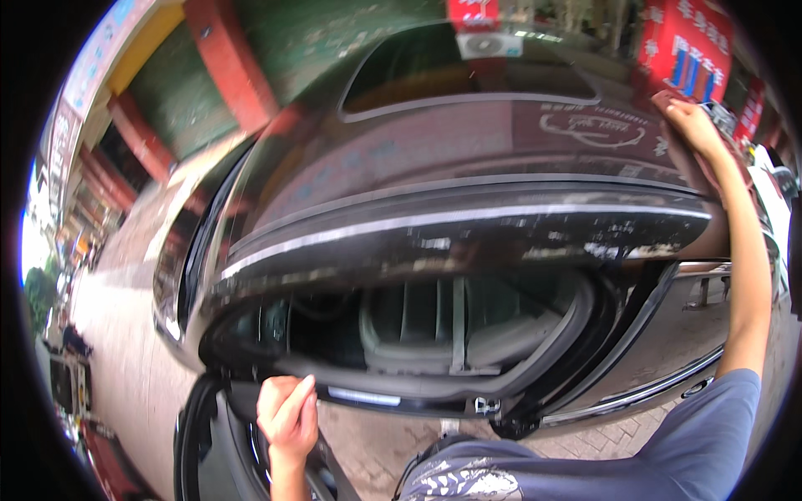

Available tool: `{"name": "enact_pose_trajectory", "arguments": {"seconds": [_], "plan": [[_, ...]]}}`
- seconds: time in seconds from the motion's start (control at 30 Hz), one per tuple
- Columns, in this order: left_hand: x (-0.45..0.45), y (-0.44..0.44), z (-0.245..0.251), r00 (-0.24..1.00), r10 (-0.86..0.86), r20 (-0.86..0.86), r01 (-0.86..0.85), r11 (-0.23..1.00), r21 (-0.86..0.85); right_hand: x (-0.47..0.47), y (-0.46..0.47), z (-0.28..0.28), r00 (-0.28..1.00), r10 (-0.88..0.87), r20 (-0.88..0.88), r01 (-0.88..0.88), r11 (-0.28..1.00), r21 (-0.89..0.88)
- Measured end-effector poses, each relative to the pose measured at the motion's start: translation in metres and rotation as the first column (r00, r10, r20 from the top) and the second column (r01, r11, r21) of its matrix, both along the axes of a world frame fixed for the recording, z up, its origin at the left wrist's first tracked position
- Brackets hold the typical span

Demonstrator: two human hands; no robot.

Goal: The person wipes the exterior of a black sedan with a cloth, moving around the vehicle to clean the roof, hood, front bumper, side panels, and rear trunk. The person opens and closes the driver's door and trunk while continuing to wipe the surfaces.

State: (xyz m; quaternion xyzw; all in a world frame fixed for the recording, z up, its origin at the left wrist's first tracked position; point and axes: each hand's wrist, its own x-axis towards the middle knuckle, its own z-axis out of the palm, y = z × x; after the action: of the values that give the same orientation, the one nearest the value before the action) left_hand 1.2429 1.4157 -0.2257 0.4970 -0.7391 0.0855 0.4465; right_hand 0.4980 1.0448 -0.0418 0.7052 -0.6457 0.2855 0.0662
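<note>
A dark brown car stands before me, its glossy roof (451, 141) and sunroof (470, 72) in full view. On the rear end of the roof, at the upper right, my right hand (689, 122) presses a reddish-brown cloth (664, 99) with the arm stretched out. My left hand (288, 413) is at the lower left with curled fingers, beside the door sill (363, 396) and above the inner side of the open car door (219, 438). Nothing shows in the left hand. Through the doorway a dark seat (413, 319) with a belt is visible.
The closed rear door (664, 338) lies to the right of the doorway. Brick paving (608, 438) runs below the car. Red pillars (232, 62) and a wall air conditioner unit (489, 45) stand beyond it. Other vehicles (113, 463) are at the far left, and a white one (767, 194) at the right.
</note>
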Motion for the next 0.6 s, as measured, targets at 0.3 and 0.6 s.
{"name": "enact_pose_trajectory", "arguments": {"seconds": [0.3,0.6], "plan": [[-0.021,-0.182,0.174,0.894,-0.337,0.295,0.348,0.937,0.015,0.105,0.065,0.02,0.999,-0.038,-0.013,0.037,0.999,-0.034],[-0.115,-0.415,0.221,0.691,-0.588,0.421,0.485,0.808,0.334,0.184,0.103,0.016,0.994,0.087,0.07,-0.086,0.996,-0.016]]}}
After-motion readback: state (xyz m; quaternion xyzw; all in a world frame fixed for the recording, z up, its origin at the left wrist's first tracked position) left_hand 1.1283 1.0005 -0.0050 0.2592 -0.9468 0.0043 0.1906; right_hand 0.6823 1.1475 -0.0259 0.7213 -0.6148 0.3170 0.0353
